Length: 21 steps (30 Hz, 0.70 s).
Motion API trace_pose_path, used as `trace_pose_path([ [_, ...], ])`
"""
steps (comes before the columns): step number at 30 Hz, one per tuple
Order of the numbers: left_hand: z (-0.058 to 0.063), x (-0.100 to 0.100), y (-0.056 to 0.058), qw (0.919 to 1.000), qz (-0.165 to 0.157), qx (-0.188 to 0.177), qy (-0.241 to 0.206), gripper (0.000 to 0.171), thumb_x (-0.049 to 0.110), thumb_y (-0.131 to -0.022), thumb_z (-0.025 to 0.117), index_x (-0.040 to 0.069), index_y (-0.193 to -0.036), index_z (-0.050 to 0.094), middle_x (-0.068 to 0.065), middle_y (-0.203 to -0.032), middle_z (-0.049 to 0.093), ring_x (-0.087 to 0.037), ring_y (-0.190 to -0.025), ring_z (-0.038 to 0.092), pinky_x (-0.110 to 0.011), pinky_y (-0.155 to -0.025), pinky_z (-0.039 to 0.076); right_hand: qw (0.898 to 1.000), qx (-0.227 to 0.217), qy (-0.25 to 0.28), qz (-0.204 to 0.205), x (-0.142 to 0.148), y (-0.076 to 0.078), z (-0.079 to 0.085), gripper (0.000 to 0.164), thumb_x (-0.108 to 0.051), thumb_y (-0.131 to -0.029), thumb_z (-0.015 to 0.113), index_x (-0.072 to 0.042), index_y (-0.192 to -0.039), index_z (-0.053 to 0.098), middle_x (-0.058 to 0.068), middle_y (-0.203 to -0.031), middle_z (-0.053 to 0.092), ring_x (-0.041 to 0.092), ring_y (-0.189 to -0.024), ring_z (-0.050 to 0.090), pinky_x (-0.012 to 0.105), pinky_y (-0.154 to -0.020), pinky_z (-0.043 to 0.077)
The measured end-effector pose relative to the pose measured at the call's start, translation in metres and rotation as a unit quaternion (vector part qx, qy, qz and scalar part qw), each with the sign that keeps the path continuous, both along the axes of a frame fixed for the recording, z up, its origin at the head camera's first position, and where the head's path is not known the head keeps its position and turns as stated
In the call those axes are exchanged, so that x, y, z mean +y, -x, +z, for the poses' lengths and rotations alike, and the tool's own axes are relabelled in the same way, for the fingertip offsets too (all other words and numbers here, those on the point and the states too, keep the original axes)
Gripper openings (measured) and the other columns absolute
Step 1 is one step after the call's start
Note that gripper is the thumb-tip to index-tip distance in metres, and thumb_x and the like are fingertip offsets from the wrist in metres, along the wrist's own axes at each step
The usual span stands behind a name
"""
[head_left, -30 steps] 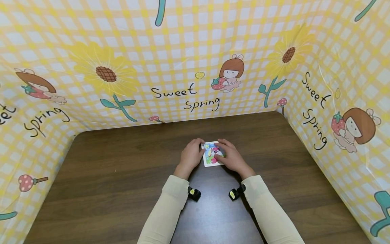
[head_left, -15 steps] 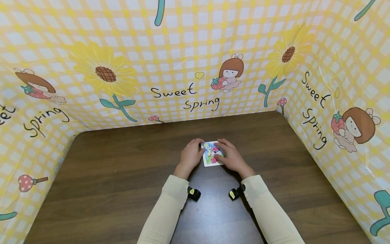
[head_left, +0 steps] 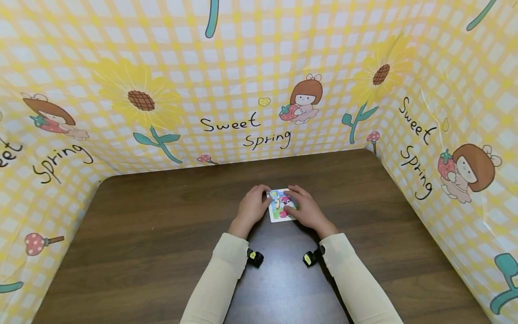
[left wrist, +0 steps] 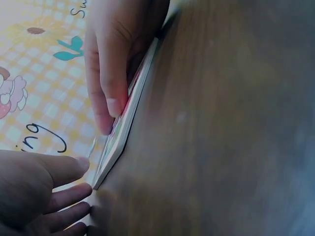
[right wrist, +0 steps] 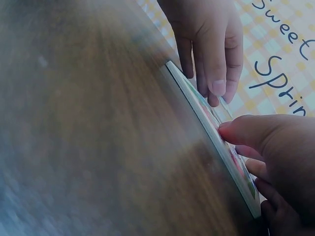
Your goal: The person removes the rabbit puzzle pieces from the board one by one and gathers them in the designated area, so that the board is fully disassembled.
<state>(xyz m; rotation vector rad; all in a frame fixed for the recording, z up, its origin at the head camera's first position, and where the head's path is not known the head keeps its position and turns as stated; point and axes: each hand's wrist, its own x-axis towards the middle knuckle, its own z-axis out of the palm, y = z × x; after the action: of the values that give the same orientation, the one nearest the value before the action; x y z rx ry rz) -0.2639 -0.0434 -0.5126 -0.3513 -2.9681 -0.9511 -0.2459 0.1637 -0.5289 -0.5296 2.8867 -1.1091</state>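
A small square picture board [head_left: 279, 217] with a white border and a pink-eared cartoon animal lies flat on the brown table [head_left: 162, 270]. My left hand [head_left: 252, 204] is at its left edge; in the left wrist view, the thumb [left wrist: 74, 169] is stretched out and the fingers extend beside the board's corner. From the right, my right hand [head_left: 309, 209] reaches over the board, with thumb and fingertips resting on the picture and covering its right part. In the right wrist view, the right thumb [right wrist: 236, 130] touches the printed face, and a thin, clear-looking edge [right wrist: 224, 103] shows near the left thumb.
Yellow checked cloth [head_left: 234, 90] with flowers and "Sweet Spring" lettering stands around the back and sides of the table. A black wrist camera [head_left: 255, 258] is on the left wrist, another camera [head_left: 310, 258] on the right.
The head view has shifted very slightly. Both hands and the picture board keep the same places relative to each other.
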Motion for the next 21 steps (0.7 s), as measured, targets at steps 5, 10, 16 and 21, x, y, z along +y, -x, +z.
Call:
trace_pose_path([
  [5,0.005,-0.01,-0.002,0.9999,-0.005,0.002,-0.012,0.027,0.025,-0.095,0.065,0.013,-0.119,0.062,-0.007,-0.12,0.061,-0.023,-0.113,0.057,-0.043,-0.095,0.047,1.0,0.012,0.005,0.007,0.001,0.0,-0.001,0.053,-0.027,-0.091,0.07,-0.007,-0.138,0.055,0.012,-0.15,0.039,0.031,-0.141,0.028,0.051,-0.111,0.028],
  [10,0.009,-0.021,-0.004,0.9999,-0.004,0.007,-0.012,0.025,0.024,-0.095,0.065,0.012,-0.116,0.064,-0.007,-0.117,0.062,-0.022,-0.111,0.058,-0.041,-0.094,0.047,1.0,0.015,0.009,0.007,0.001,0.0,-0.001,0.052,-0.026,-0.09,0.07,-0.007,-0.137,0.056,0.013,-0.15,0.04,0.031,-0.141,0.029,0.051,-0.111,0.027],
  [16,0.016,-0.039,-0.006,0.9999,0.011,-0.001,-0.007,0.023,0.023,-0.094,0.066,0.01,-0.114,0.064,-0.007,-0.113,0.064,-0.022,-0.106,0.059,-0.04,-0.092,0.048,1.0,0.014,0.01,0.008,0.001,0.0,-0.002,0.052,-0.026,-0.09,0.07,-0.007,-0.137,0.056,0.011,-0.15,0.039,0.031,-0.141,0.028,0.05,-0.112,0.027],
  [21,0.021,-0.06,-0.009,0.9998,0.017,-0.006,0.005,0.025,0.022,-0.094,0.067,0.009,-0.114,0.064,-0.01,-0.114,0.064,-0.024,-0.107,0.059,-0.042,-0.092,0.048,1.0,0.01,0.007,0.006,0.001,-0.001,-0.001,0.053,-0.027,-0.091,0.069,-0.008,-0.138,0.055,0.011,-0.151,0.038,0.031,-0.142,0.028,0.049,-0.112,0.026],
])
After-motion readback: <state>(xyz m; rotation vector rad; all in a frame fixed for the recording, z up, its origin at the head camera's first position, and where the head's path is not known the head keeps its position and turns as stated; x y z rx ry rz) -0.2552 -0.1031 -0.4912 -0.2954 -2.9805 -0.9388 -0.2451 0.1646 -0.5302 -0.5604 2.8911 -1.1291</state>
